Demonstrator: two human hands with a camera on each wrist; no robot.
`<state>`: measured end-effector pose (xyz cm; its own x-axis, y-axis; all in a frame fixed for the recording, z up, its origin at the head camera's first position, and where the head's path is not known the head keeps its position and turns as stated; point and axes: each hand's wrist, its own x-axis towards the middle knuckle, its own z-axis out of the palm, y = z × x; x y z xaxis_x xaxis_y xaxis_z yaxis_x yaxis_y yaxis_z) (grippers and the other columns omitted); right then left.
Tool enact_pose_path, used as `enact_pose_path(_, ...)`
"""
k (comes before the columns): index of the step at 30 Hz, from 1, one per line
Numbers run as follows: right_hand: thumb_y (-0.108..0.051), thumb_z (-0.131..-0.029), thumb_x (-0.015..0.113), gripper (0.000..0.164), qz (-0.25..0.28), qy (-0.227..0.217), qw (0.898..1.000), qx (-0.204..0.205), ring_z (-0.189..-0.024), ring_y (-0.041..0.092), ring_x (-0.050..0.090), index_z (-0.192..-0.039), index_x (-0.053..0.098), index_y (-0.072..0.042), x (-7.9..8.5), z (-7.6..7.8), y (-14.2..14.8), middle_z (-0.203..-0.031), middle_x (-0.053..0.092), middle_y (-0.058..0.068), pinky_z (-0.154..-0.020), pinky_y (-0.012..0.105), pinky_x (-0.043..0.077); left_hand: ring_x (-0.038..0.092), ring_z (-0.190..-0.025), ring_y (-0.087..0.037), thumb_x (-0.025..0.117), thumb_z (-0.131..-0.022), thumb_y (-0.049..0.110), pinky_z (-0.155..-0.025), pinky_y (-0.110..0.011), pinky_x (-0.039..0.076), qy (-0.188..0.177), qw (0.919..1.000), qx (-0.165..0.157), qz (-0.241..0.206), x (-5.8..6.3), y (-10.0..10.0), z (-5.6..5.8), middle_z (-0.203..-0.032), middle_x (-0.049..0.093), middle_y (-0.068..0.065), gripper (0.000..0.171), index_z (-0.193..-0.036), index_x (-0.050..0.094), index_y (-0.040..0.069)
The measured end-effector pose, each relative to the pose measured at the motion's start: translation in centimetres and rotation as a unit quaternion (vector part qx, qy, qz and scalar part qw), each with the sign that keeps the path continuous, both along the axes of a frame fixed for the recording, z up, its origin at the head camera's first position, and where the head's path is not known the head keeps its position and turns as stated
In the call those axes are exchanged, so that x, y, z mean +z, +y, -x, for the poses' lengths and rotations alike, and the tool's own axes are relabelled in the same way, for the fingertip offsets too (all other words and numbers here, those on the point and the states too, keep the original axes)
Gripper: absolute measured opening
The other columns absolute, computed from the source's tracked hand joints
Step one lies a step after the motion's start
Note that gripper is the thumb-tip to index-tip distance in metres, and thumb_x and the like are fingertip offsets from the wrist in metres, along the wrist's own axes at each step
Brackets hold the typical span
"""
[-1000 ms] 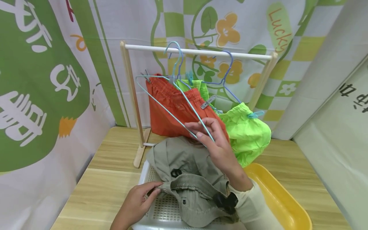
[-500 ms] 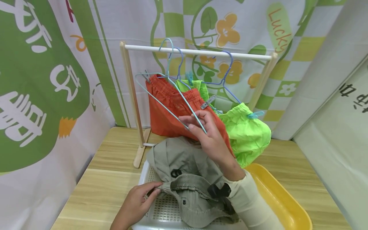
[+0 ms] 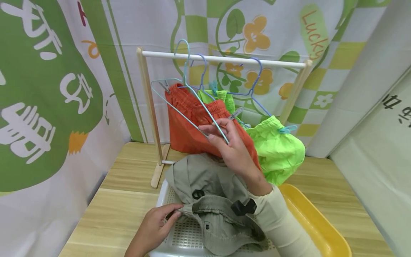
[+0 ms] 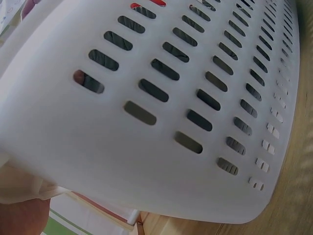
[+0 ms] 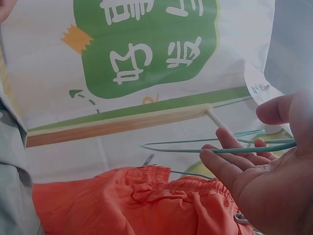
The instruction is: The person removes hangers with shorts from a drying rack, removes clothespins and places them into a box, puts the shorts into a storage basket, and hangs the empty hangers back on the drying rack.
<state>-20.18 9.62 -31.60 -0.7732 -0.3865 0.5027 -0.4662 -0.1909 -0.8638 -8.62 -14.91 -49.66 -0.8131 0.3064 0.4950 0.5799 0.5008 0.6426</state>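
My left hand [image 3: 152,225] pinches the elastic waistband of the grey-green pants [image 3: 221,235], which lie bunched over a white perforated basket [image 3: 189,237]. That basket's slotted wall fills most of the left wrist view. Raised over the pants, my right hand [image 3: 236,153] holds a teal wire clothes hanger [image 3: 185,79] by one end. The hanger is bare and tilted, with its hook up in front of the rack's white bar. In the right wrist view the hanger [image 5: 186,150] runs across the fingers, thumb apart from it.
Behind, a small wooden rack [image 3: 231,60] carries orange-red shorts [image 3: 183,125] and neon green shorts [image 3: 279,153], clipped to blue hangers [image 3: 257,76]. A yellow basin [image 3: 337,239] stands at the right on the wooden table [image 3: 106,210]. Printed curtains hang behind and at the left.
My right hand has moved up and left with the hanger, whose hook now sits higher against the bar. My left hand keeps its pinch on the waistband.
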Motion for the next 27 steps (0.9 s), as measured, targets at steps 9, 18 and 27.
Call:
enact_pose_path(9,0.002,-0.103,0.050,0.023,0.003,0.002,1.000,-0.004,-0.126,0.031,0.057,-0.124,0.040,0.002,-0.2,0.6,-0.6,-0.128,0.061,0.031,-0.111,0.043,0.042,0.070,-0.094,-0.007,0.069,-0.100,0.010,-0.076,-0.030,0.059,-0.006,1.0000,0.007,0.004,0.2,0.1,-0.1,-0.109,0.074,0.005,0.018,-0.116,0.074,0.009)
enact_pose_path(18,0.002,-0.104,0.048,0.018,0.013,-0.021,1.000,-0.010,-0.123,0.028,0.058,-0.122,0.043,0.001,-0.5,0.7,-0.8,-0.129,0.063,0.027,-0.108,0.044,0.043,0.070,-0.094,-0.008,0.070,-0.099,0.010,-0.077,-0.030,0.059,-0.005,1.0000,0.007,0.002,0.3,0.0,-0.1,-0.109,0.074,0.005,0.018,-0.116,0.074,0.009)
enact_pose_path(27,0.001,-0.102,0.052,0.021,0.023,-0.023,0.999,-0.023,-0.122,0.029,0.058,-0.122,0.043,0.001,-0.3,0.8,-1.4,-0.127,0.062,0.031,-0.109,0.041,0.044,0.069,-0.092,-0.005,0.069,-0.100,0.010,-0.075,-0.028,0.059,-0.008,1.0000,0.003,-0.004,0.1,0.0,0.0,-0.108,0.074,0.006,0.017,-0.116,0.074,0.010)
